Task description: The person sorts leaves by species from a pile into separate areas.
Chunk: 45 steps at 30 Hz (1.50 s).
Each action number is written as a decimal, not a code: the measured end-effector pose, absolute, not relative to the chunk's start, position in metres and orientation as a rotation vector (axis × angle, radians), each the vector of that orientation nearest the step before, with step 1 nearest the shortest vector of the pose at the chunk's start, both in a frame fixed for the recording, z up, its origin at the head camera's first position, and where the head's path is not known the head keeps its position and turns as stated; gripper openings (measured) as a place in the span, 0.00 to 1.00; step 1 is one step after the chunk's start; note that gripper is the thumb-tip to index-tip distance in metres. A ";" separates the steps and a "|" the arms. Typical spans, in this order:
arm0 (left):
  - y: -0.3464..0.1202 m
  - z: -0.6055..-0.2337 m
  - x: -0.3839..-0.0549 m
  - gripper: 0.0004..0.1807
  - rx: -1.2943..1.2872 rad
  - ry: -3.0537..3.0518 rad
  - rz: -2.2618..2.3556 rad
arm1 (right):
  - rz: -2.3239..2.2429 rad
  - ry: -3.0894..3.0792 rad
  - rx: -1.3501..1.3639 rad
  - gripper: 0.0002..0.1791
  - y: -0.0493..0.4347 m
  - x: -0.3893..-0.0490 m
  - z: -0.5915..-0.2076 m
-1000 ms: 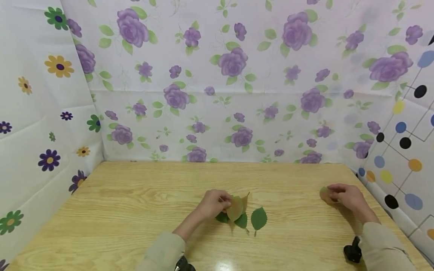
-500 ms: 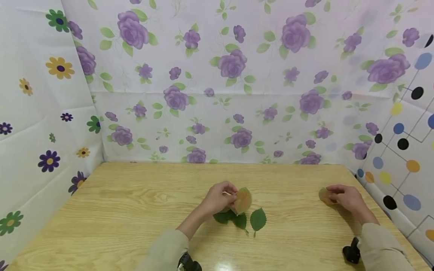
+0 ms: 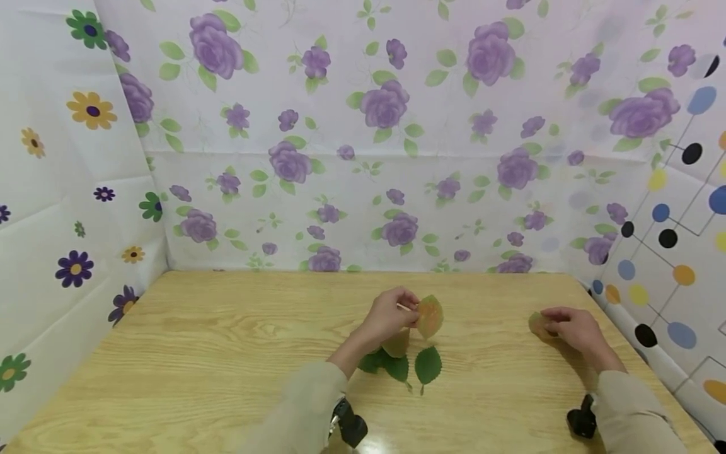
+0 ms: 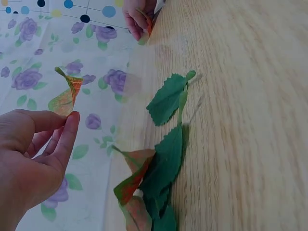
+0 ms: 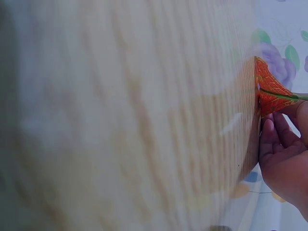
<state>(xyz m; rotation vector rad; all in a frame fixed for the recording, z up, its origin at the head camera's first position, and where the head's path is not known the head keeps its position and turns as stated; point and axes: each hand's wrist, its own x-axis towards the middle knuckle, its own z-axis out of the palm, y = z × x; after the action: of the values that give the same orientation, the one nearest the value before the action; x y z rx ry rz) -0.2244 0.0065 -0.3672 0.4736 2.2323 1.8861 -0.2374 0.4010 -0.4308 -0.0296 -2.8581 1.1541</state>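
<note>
Between thumb and fingertips my left hand [image 3: 391, 318] pinches an orange-green leaf [image 3: 430, 317], raised over the table as the left wrist view shows. Beneath that hand lies a loose pile: another orange-green leaf [image 4: 132, 178] and dark green leaves [image 4: 163, 163] with short stems. A separate green leaf [image 3: 428, 365] rests just right of the pile. Over at the table's right side, my right hand [image 3: 575, 331] pinches a second orange leaf [image 5: 272, 89] by its stem end, low at the tabletop; its veins look yellow in the right wrist view.
The wood-grain table [image 3: 227, 366] meets a floral cloth [image 3: 351, 208] along its back edge. A flower-print cloth [image 3: 62, 315] stands at the left and a dotted cloth [image 3: 669, 302] at the right. Black wrist devices sit on both sleeves.
My left hand has lifted its leaf off the pile and carried it right and farther back. The right hand stays in place with its leaf. The head view has shifted slightly.
</note>
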 end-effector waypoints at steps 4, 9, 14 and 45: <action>0.024 -0.365 -0.234 0.08 0.447 2.229 1.908 | 1.164 -2.856 -0.041 0.19 0.401 -0.238 -0.432; 0.043 -0.362 -0.246 0.06 0.473 2.254 1.870 | 1.174 -2.855 -0.034 0.18 0.399 -0.237 -0.431; 0.066 -0.361 -0.254 0.05 0.461 2.220 1.891 | 1.200 -2.866 -0.045 0.18 0.398 -0.237 -0.432; 0.172 -0.411 -0.258 0.04 0.456 2.569 1.688 | 1.222 -2.840 -0.028 0.20 0.398 -0.238 -0.433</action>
<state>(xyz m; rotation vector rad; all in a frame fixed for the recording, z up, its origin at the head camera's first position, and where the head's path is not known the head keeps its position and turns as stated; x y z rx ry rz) -0.2581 0.1724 -0.4111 0.4556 2.5689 1.6877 -0.2382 0.3980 -0.4325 -0.0277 -2.8402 1.2222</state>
